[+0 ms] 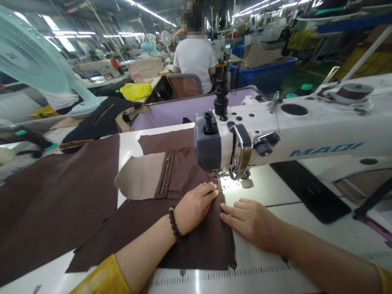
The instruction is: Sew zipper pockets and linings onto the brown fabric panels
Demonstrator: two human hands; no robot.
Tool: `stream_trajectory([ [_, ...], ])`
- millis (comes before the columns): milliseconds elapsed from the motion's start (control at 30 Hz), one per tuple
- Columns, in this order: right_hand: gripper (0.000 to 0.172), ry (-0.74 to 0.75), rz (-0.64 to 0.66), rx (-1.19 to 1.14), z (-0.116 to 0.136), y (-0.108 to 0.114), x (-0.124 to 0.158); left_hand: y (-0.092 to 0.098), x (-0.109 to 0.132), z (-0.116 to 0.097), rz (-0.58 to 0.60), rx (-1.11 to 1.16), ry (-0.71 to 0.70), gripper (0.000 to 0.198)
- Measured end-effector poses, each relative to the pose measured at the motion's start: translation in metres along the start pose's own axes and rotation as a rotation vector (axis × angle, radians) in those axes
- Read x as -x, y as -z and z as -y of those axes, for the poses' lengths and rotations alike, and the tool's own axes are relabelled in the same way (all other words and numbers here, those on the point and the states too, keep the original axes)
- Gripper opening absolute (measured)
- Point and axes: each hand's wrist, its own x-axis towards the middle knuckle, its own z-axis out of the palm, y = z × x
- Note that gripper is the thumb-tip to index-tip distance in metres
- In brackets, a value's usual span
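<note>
Dark brown fabric (199,245) lies on the white machine table, its right edge running up to the lit needle area of a white sewing machine (321,126). On top of the fabric, just left of the needle, my left hand (196,204) rests flat with its fingers stretched out. A beaded bracelet is on that wrist. My right hand (248,220) touches the fabric's right edge with its fingertips, its fingers spread over the table. Left of the machine head, the brown piece has a zipper strip (166,173) and a beige pocket piece (142,175).
More brown fabric (61,196) covers the left side. A black phone-like slab (312,192) lies under the machine arm. A pale green fan (36,53) and dark folded cloth (94,118) are at the upper left. Beyond, a person in white (194,59) sits near a blue bin (263,75).
</note>
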Motion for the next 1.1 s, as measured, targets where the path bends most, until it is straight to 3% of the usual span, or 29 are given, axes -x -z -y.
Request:
stream_trajectory([
  [467,0.030,-0.041,0.008,0.010,-0.001,-0.004,0.001,-0.003,-0.004,0.002,0.025,-0.065,-0.039,0.023],
  [733,0.026,-0.116,-0.052,0.008,-0.003,-0.008,-0.001,-0.005,-0.009,0.010,0.004,-0.077,-0.040,0.022],
  [1100,0.031,-0.238,-0.028,-0.073,-0.008,-0.006,-0.006,-0.006,-0.016,0.021,0.010,-0.088,-0.004,0.020],
])
